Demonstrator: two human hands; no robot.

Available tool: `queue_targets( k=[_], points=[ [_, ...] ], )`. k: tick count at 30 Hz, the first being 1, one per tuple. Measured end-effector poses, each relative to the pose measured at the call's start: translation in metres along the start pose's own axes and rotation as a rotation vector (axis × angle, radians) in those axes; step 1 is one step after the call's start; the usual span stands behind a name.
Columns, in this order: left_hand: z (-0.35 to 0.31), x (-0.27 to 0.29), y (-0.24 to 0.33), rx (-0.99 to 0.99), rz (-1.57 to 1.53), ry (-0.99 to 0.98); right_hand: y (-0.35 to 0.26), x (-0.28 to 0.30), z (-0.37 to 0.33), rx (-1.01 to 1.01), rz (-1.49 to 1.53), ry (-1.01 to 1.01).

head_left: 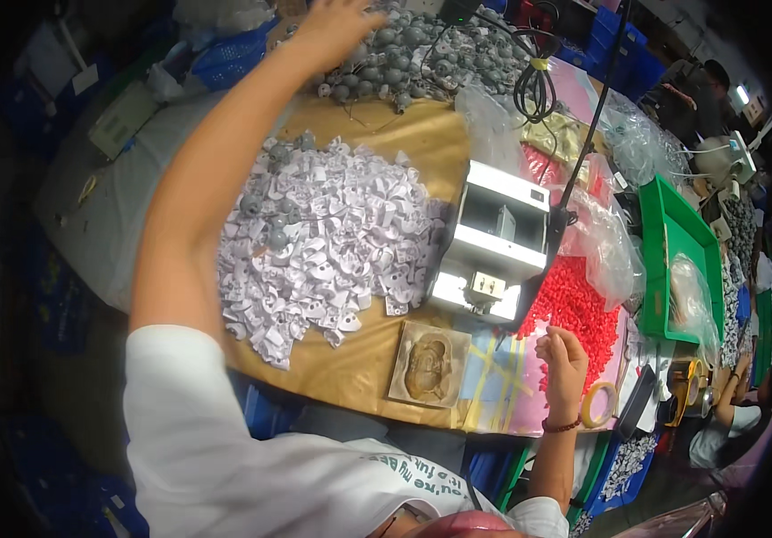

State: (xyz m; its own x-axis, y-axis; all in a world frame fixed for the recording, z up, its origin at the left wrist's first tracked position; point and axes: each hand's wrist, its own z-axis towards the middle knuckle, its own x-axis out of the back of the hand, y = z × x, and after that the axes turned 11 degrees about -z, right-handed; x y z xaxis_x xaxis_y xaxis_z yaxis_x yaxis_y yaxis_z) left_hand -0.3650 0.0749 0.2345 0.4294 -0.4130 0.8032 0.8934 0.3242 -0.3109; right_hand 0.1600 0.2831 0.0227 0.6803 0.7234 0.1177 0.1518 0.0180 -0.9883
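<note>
My left arm stretches far across the table, and my left hand (339,31) is over the edge of a pile of grey round parts (386,67). Its fingers look outstretched, partly cut off by the upper edge of the picture. My right hand (567,366), with a beaded bracelet at the wrist, is closed beside a heap of small red parts (587,300); what its fingers hold, if anything, I cannot make out. A broad heap of white plastic pieces (332,242) covers the table between my arms. Near the front edge lies a square mould block (431,365) with a rounded hollow.
A white and black machine (498,229) with a socket stands right of the white heap. Further right are clear plastic bags (605,260), a green tray (655,260) and a yellow tape roll (598,405). A blue basket (233,61) is at the far left. Another person works at far right.
</note>
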Motion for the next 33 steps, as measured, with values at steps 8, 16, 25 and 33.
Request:
queue_targets(
  k=[8,16,25,33],
  points=[
    [-0.090,-0.034,0.028,0.126,-0.261,0.076,0.024,0.019,0.002,0.179,-0.739,0.067],
    [-0.231,0.038,0.157,0.251,-0.689,-0.068,0.043,0.023,0.031,0.486,-1.391,0.133],
    [-0.293,0.034,0.262,0.327,-0.585,-0.209,0.061,0.037,0.049,0.536,-1.362,0.051],
    [-0.302,0.020,0.285,0.353,-0.573,-0.200,0.048,0.033,0.044,0.619,-1.457,0.038]
  ],
)
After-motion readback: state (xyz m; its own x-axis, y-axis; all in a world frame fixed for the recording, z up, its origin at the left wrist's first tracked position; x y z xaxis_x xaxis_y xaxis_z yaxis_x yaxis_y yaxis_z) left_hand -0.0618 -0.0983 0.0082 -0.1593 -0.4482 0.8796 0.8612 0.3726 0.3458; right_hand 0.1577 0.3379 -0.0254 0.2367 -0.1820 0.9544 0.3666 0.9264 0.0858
